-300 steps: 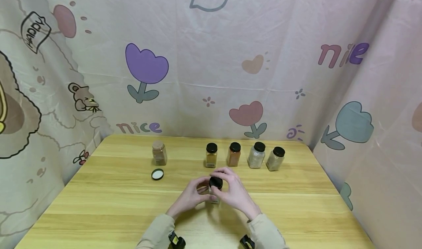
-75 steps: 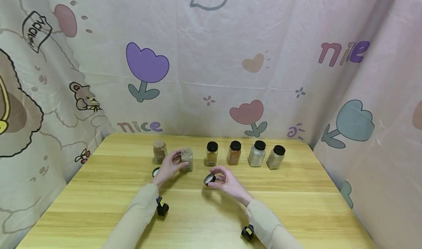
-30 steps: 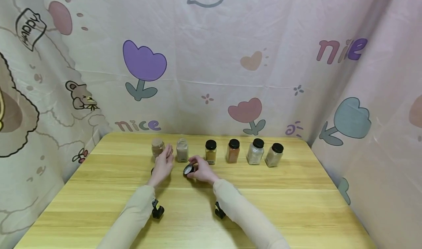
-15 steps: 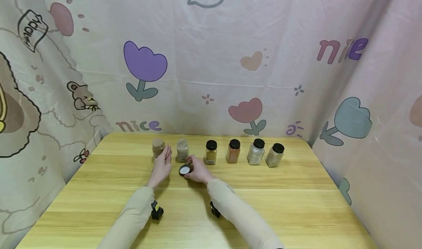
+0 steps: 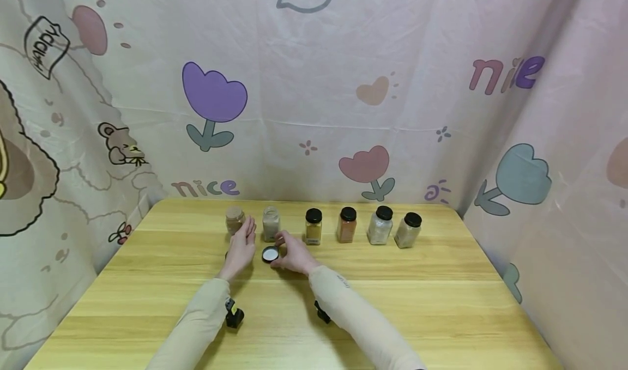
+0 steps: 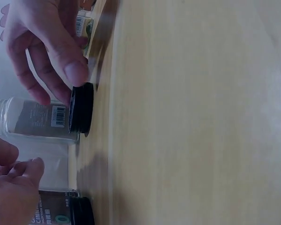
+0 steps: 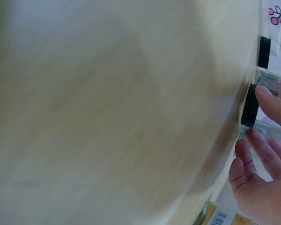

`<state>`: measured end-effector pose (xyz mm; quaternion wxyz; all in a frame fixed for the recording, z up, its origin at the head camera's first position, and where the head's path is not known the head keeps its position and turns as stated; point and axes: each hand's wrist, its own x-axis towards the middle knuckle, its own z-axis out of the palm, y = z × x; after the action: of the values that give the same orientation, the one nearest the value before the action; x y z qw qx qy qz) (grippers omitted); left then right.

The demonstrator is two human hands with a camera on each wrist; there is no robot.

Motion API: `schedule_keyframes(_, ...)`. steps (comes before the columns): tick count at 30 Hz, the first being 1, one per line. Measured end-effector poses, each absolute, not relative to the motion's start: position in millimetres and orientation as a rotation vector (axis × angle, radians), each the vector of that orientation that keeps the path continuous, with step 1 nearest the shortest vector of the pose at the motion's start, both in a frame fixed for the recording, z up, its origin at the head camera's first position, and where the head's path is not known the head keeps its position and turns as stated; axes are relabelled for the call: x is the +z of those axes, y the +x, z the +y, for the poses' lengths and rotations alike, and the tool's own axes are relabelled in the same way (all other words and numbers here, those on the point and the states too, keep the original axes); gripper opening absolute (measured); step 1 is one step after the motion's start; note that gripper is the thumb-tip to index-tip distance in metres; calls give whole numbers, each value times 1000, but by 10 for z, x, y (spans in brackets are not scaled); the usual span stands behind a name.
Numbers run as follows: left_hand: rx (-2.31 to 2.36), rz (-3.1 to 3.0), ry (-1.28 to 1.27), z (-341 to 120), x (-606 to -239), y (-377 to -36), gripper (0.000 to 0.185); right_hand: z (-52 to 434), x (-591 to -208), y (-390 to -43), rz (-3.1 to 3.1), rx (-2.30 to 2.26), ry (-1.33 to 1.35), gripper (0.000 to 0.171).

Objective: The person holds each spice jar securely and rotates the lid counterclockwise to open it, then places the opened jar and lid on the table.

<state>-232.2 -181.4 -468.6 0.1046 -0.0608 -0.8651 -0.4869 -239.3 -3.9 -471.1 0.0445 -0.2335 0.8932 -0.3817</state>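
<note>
On the table, an upturned black jar lid (image 5: 270,254) lies flat in front of an uncapped jar of greyish powder (image 5: 271,226). My right hand (image 5: 296,254) is at the lid's right side, thumb and fingers spread apart at its edge. In the right wrist view the thumb and a fingertip are close to the lid's (image 7: 250,106) two ends. My left hand (image 5: 240,249) holds nothing, its fingers extended beside an uncapped jar of brown powder (image 5: 235,220). A second black lid (image 6: 82,211) lies before that jar, mostly hidden by the left hand in the head view.
Capped jars stand in a row to the right: yellow (image 5: 313,227), orange (image 5: 346,225), white (image 5: 380,226) and pale beige (image 5: 408,231). A printed curtain (image 5: 304,86) hangs behind the wooden table (image 5: 417,299).
The greyish jar was uncapped and set beside the brown one; the left hand let go of it. The right hand carried its lid left, laid it down and loosened its fingers.
</note>
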Motion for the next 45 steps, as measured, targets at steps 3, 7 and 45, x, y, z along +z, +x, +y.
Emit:
schedule_keyframes(3, -1456, -2528, -162, -1811, -4682, -2309, 55, -3, -4689, -2376, 2718, -1171, -730, 60)
schedule_keyframes(7, -1473, -2474, -150, -1790, -4676, -2303, 57, 34, -4666, -2357, 2706, -1187, -744, 58)
schedule_keyframes(45, -1524, -2068, -406, -1362, -4660, -2253, 44, 867, -4588, -1882, 2569, -1590, -752, 48)
